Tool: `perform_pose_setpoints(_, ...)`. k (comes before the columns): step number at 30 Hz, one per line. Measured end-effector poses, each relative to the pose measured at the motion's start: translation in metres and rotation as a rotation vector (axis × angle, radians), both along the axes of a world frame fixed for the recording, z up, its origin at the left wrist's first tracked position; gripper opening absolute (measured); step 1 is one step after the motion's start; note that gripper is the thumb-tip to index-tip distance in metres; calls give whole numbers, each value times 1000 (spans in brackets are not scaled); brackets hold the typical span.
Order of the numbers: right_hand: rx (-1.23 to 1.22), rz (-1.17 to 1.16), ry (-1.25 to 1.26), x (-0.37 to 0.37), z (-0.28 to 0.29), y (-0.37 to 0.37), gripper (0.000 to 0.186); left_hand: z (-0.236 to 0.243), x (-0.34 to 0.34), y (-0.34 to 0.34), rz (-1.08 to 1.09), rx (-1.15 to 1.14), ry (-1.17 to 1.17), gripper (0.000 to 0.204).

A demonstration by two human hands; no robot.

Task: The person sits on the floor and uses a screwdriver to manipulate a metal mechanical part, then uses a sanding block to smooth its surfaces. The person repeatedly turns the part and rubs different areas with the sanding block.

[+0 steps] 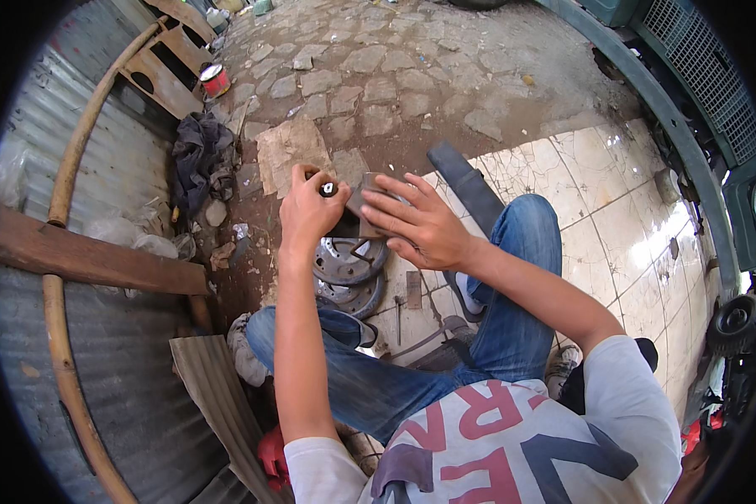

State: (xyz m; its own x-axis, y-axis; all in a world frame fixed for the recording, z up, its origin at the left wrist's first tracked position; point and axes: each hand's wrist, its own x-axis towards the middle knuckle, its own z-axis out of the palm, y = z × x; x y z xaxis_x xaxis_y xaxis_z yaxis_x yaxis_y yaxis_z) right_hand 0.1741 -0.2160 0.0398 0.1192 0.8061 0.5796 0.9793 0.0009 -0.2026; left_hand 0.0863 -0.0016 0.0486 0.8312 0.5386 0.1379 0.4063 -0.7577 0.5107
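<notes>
My left hand (309,210) is closed round a dark, round-ended thing (328,190) with a pale centre; the rest of it is hidden by the fingers. Close beside it, my right hand (418,220) has its fingers laid along a brown, flat-faced piece (370,186), thumb underneath. Whether the two held things join behind my hands I cannot tell. Below them lie round metal plates with holes, one grey plate (343,267) partly over another plate (363,301). A thin bent rod (359,250) shows just under the brown piece.
On the tiles (580,197) are a small brown strip (413,290), a thin metal tool (398,323) and a long dark bar (466,185). Cardboard (290,151) and dark cloth (202,160) lie left. A wooden beam (101,250) juts in; a green vehicle (689,101) stands right.
</notes>
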Motion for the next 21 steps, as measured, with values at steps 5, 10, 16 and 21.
perform_pose_setpoints(5,-16,42,-42,12,4,-2,49,3,-2,1,-64,-12,-28,21)
perform_pose_setpoints(10,-5,59,-92,16,4,-1,46,1,-10,4,-124,25,-43,20)
perform_pose_setpoints(16,-35,136,-111,2,5,6,48,-3,-11,13,-186,51,-63,18)
perform_pose_setpoints(21,-32,139,-82,-6,-1,2,48,0,-1,9,-119,51,-113,19)
